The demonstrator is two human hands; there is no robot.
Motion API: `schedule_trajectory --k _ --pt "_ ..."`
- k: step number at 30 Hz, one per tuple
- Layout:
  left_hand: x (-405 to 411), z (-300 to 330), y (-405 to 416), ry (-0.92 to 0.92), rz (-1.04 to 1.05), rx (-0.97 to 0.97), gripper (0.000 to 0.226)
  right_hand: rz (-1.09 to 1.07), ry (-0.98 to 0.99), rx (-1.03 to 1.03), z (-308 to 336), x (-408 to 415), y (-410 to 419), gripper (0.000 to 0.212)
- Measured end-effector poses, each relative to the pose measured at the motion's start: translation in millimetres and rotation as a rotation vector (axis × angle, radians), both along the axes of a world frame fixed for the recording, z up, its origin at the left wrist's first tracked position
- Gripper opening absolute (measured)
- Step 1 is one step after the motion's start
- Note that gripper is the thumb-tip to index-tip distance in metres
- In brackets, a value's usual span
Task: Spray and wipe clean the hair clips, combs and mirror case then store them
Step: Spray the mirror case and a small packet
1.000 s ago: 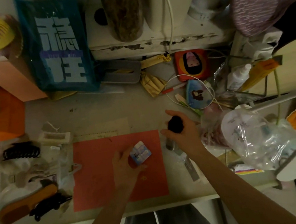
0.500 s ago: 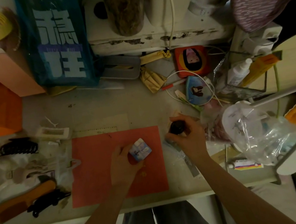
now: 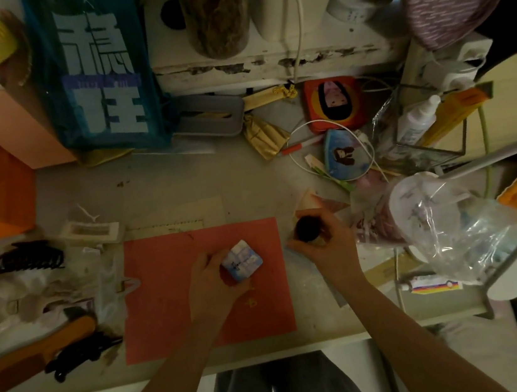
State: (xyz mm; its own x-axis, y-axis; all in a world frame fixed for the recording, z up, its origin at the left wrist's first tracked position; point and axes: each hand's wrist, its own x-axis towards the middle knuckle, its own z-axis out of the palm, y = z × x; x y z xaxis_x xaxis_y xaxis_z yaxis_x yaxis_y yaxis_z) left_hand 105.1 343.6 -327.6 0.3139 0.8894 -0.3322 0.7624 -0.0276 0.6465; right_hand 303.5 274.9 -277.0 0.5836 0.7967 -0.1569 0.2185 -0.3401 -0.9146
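My left hand [image 3: 210, 276] holds a small white-and-blue packet [image 3: 242, 260] over the red mat [image 3: 165, 293]. Just right of the mat, my right hand [image 3: 326, 244] grips a black-capped spray bottle [image 3: 305, 229] standing on the desk. At the desk's left lie a black claw hair clip [image 3: 28, 257], a wooden comb [image 3: 37, 350] and another black clip [image 3: 81, 355] on clear plastic. A round blue mirror case [image 3: 344, 158] lies behind my right hand, with a red case [image 3: 333, 103] further back.
A blue printed bag [image 3: 96, 69] and a white shelf [image 3: 265, 60] stand at the back. A crinkled clear bag [image 3: 452, 229], a wire rack with a white bottle [image 3: 418, 119] and a white cable [image 3: 307, 130] crowd the right. A desk lamp arm [image 3: 507, 146] crosses the right.
My right hand lowered the black-capped bottle onto the desk beside the mat. My left hand kept the packet in about the same place.
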Motion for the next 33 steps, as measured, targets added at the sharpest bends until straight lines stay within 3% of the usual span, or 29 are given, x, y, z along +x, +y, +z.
schedule_trajectory --k 9,14,21,30,31,33 --pt "-12 37 9 -0.112 0.205 0.020 0.051 0.022 0.038 -0.002 14 -5 -3 0.064" --pt "-11 70 19 -0.278 0.232 -0.023 0.031 0.029 0.054 0.029 39 -9 -15 0.070" --pt "-7 128 35 -0.401 0.252 -0.066 0.041 -0.006 -0.016 0.055 82 -21 -30 0.068" --pt "19 215 46 -0.531 0.094 -0.253 0.015 0.212 -0.127 0.221 154 -28 9 0.066" --pt "21 223 46 -0.543 0.093 -0.271 0.015 0.233 -0.119 0.235 163 -27 12 0.069" --pt "22 236 45 -0.563 0.079 -0.304 0.038 0.263 -0.097 0.261 175 -26 18 0.072"
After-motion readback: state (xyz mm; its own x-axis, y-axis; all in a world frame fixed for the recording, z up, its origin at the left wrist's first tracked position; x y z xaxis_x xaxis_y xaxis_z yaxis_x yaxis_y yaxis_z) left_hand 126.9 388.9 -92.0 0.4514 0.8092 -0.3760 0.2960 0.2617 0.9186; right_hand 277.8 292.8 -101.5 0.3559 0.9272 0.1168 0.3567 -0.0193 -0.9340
